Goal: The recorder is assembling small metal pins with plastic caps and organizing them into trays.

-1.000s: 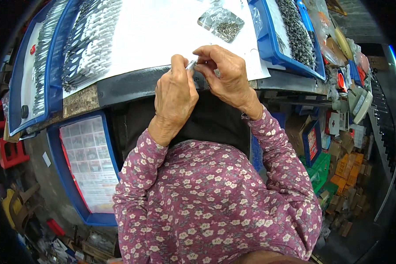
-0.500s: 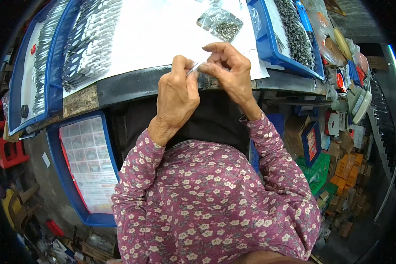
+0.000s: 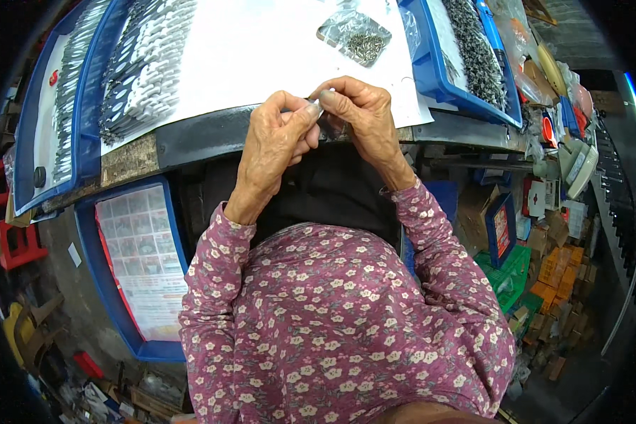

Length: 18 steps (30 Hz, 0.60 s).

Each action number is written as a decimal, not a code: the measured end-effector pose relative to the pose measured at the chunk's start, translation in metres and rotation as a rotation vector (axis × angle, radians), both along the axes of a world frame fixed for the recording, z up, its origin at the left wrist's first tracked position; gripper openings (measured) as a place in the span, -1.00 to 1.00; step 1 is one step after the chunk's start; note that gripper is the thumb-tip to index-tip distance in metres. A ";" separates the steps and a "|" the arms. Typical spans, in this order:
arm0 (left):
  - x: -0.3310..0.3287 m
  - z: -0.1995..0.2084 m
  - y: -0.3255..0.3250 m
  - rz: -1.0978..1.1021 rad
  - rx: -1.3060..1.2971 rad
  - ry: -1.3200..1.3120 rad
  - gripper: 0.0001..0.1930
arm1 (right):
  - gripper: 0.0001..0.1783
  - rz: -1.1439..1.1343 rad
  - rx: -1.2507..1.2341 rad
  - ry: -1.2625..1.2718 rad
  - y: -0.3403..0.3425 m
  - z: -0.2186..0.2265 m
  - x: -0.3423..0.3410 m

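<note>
My left hand and my right hand meet over the front edge of the workbench. Both pinch a small light-coloured piece between thumbs and fingertips; most of it is hidden, so its kind cannot be made out. Beyond my hands, a shallow tray with clear plastic and a heap of tiny metal parts lies on the white sheet. To the left, rows of white and dark flat pieces are stacked on the sheet.
A blue tray of slim grey pieces stands at the far left. Another blue tray on the right holds many small dark parts. Below the bench at left sits a blue tray with a printed sheet. Boxes and a green crate crowd the right.
My left hand has turned, its thumb now over the fingertips. The right fingers have closed in and come slightly left and down, and the small piece shows less.
</note>
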State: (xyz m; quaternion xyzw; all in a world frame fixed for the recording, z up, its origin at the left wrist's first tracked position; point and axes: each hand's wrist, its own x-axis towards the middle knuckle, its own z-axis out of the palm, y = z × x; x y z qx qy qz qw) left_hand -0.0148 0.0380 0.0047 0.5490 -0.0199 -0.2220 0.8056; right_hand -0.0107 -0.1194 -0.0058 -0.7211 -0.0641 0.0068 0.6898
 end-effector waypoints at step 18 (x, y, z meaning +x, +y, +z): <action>0.009 0.008 0.032 -0.072 -0.037 0.000 -0.84 | -0.83 0.292 -0.240 -0.167 0.014 0.034 0.022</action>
